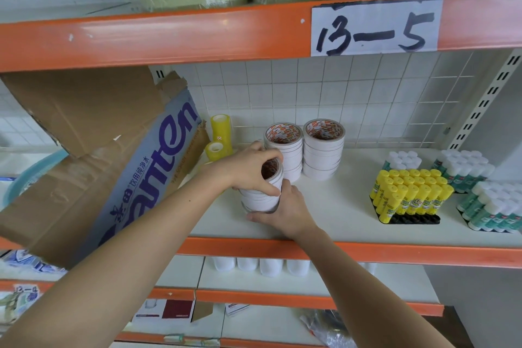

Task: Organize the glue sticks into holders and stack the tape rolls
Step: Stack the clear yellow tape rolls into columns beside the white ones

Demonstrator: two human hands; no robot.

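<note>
Both hands' fingers curl round a short stack of tape rolls (261, 192) on the shelf (339, 206)

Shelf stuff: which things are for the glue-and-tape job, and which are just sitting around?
For the job:
- tape stack, held by left hand and right hand
- two finished tape stacks
- yellow glue sticks in a black holder
- white-capped glue sticks

Just lying about:
- cardboard box
- yellow tape rolls
- 13-5 label
</note>
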